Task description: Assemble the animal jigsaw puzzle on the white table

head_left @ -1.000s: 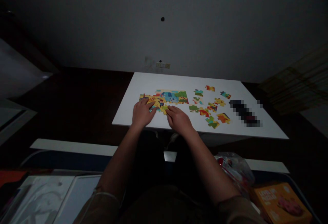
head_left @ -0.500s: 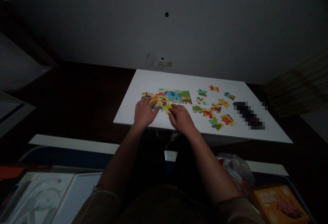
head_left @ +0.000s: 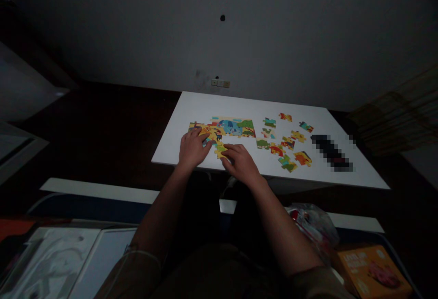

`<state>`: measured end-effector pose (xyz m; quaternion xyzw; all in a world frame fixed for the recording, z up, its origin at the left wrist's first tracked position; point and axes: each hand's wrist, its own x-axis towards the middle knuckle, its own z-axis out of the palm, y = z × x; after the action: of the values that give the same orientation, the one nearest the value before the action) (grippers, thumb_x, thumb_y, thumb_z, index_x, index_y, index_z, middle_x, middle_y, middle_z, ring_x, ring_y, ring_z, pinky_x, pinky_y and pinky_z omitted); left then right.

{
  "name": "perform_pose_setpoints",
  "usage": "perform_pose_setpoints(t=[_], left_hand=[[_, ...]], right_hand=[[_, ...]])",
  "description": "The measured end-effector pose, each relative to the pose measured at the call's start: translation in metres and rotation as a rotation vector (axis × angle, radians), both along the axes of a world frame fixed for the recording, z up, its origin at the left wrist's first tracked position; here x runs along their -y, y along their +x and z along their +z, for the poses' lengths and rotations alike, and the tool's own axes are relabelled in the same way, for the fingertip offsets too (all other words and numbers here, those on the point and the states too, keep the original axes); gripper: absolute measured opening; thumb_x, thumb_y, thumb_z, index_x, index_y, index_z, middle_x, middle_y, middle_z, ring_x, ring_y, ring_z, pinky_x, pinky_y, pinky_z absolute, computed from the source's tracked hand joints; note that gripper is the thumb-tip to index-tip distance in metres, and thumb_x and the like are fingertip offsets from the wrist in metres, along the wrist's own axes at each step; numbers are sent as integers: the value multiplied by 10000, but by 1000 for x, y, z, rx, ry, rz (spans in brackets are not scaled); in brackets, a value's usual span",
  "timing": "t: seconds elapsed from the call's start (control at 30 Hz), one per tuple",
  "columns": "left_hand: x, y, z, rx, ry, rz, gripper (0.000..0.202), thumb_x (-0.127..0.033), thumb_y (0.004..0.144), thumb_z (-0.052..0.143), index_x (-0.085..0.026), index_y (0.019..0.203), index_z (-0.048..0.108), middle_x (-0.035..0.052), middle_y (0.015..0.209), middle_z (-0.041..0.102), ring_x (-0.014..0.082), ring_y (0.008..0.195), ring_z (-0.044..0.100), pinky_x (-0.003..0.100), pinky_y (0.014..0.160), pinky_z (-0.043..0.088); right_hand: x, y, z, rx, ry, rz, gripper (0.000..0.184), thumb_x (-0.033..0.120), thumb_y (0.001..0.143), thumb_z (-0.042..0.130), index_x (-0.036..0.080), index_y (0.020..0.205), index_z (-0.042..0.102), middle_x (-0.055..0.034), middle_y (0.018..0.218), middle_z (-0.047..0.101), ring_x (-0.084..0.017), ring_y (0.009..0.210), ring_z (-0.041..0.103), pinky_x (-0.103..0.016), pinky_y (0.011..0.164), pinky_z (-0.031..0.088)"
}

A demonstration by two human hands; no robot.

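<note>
So the part-built puzzle [head_left: 236, 128] sits on the white table [head_left: 212, 102], pretty much centre frame. Left hand [head_left: 194, 149] is laid over its lower-left part, thumb and fingers loosely spread — fairly wide. Right hand [head_left: 240, 163] is narrowed on the right edge of a yellow-green piece [head_left: 219, 151] at the puzzle's lower edge — can't tell if it's locked in. Loose pieces [head_left: 302, 158] are scattered right of centre, orange box [head_left: 374, 271] lower right.

The left hand [head_left: 194, 148] lies over the joined puzzle [head_left: 236, 128]; the right hand [head_left: 241, 163] touches a yellow-green piece [head_left: 219, 151] — loose pieces [head_left: 303, 158] (brightly printed) dot the table [head_left: 201, 103].
</note>
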<state>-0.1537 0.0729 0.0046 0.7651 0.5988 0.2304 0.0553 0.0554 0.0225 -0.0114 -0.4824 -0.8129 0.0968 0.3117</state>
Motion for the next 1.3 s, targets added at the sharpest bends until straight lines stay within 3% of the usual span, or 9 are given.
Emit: perform_pose_setpoints(t=[0.5,0.83,1.13,1.3], left_hand=[[0,1,2,-5,-8,11,375,-443,990,544,-288,1292,702,76,1492,547,322,1380,457,518,1162,352],[-1,0,0,17,-20,-6,382,-440,994,530,-283,1300,696,82,1499,535,323,1389,447,514,1170,344],[1,0,3,23,-21,-12,379,-420,995,527,-269,1299,697,98,1496,535,336,1391,448,524,1164,349],[2,0,5,-12,-16,-4,368,-326,990,506,-282,1305,692,77,1494,544,324,1394,458,523,1154,375]], right_hand=[[1,1,-1,-9,10,-29,156,305,937,632,254,1036,742,-86,1221,693,-283,1141,594,-496,1021,495],[-1,2,3,84,-38,-67,209,333,920,663,265,1113,709,-73,1338,654,-315,1231,537,-524,1044,448],[-4,9,3,13,-60,40,236,288,925,644,267,1160,652,-76,1259,651,-288,1207,544,-486,1062,434],[-1,12,5,-98,-88,59,283,257,898,658,277,1179,629,-85,1244,621,-279,1207,562,-476,1043,475]])
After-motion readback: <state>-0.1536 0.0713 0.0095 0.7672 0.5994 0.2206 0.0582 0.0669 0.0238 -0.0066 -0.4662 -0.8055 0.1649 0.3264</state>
